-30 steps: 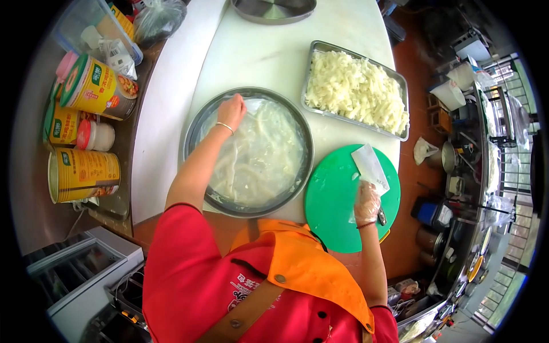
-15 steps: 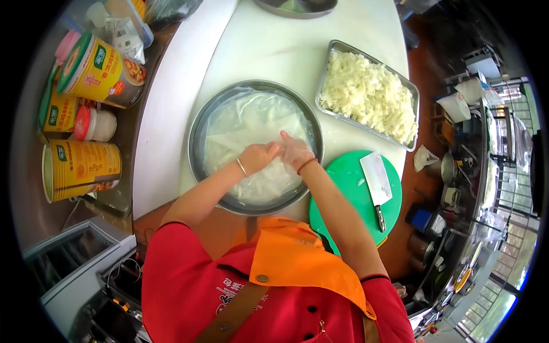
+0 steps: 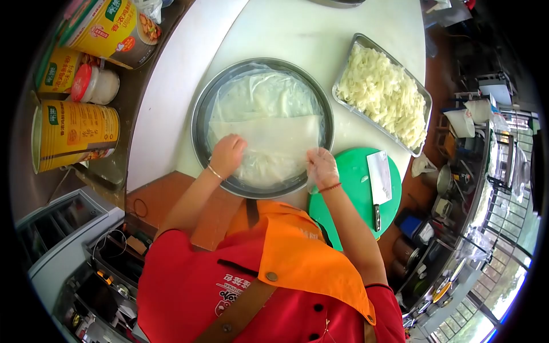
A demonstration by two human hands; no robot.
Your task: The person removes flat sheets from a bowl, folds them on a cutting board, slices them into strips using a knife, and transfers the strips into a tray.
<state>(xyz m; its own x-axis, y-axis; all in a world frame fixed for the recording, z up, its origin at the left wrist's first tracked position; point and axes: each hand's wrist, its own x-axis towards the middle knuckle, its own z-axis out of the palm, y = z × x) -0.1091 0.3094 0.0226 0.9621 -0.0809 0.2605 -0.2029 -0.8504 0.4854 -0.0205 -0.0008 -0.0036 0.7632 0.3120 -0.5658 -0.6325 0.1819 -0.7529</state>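
Note:
A pale, translucent noodle sheet (image 3: 274, 134) lies stretched across a round metal pan (image 3: 201, 150) lined with clear plastic film (image 3: 309, 91). My left hand (image 3: 229, 153) has its fingers closed on the sheet's near left edge. Over the pan's right rim, my right hand (image 3: 322, 167), in a thin clear glove, pinches the sheet's near right corner. More whitish, wrinkled sheet material shows under the film, both above and below the stretched piece. Its layers are hard to tell apart.
A metal tray heaped with cut noodles (image 3: 383, 94) stands at the right. A cleaver (image 3: 379, 177) lies on a round green cutting board (image 3: 349, 188) beside the pan. Yellow cans (image 3: 77, 134) and a red-lidded jar (image 3: 103, 86) fill the left shelf.
My hands were together over the pan's middle; now they are spread apart and nearer me, with the noodle sheet drawn flat between them. The whole view has shifted slightly.

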